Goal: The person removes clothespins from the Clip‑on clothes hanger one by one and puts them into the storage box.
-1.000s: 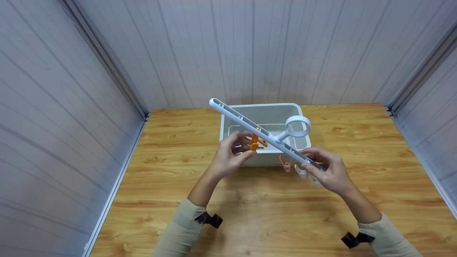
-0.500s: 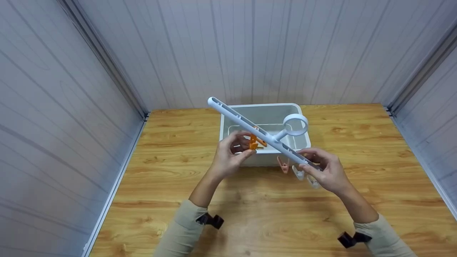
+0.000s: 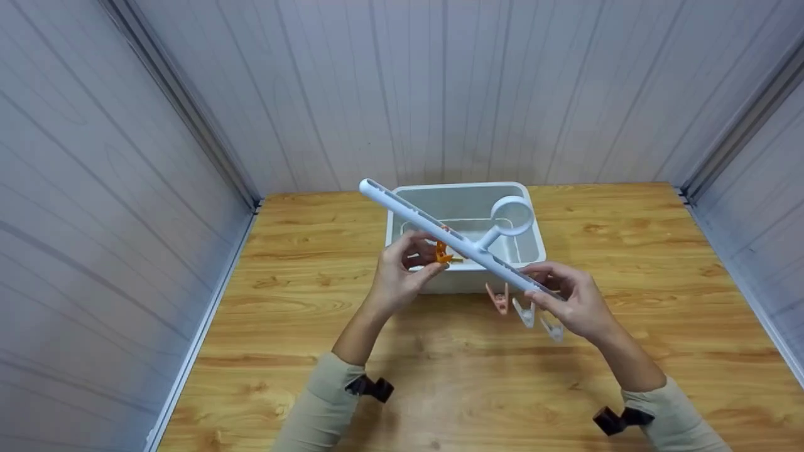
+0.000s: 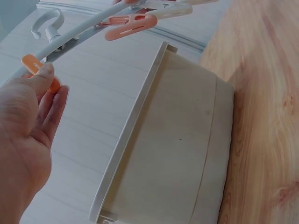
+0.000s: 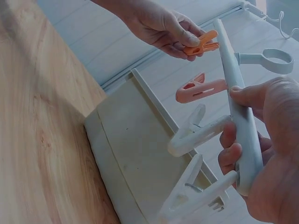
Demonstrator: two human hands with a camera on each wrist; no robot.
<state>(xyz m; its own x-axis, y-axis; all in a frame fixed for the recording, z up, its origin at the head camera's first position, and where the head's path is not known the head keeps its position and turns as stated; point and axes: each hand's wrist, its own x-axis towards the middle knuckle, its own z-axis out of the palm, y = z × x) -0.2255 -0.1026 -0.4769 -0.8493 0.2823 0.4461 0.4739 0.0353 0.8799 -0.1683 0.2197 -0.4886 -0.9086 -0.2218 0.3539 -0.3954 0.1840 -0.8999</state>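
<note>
Two bare hands hold up one white hanger bar (image 3: 421, 218) with four clips along it. One ring-shaped hook (image 5: 275, 70) joins the bar near its middle.

By colour, the clips are one orange clip (image 3: 442, 253), one pink clip (image 5: 187, 95), one whitish clip (image 5: 182, 140) and a second whitish clip (image 5: 205, 193). The pink and whitish ones hang in a row below the bar, from near its middle towards the right hand (image 3: 581, 301). The orange one meets the bar farther left; whether it is fastened there cannot be told.

The left hand (image 3: 402, 273) pinches the orange clip between thumb and fingers. The right hand grips the bar's near end, thumb on one side and fingers curled round the other.

Both forearms reach forward, the left leaning inward from below, the right coming in from the lower right corner. Two beige sleeves (image 3: 320, 402) end above the wrists, each with one black device (image 3: 377, 389).

From the head view, the bar slants from far left to near right, across one pale rectangular bin (image 3: 458, 282) on a wood-grain table (image 3: 314, 282).
</note>
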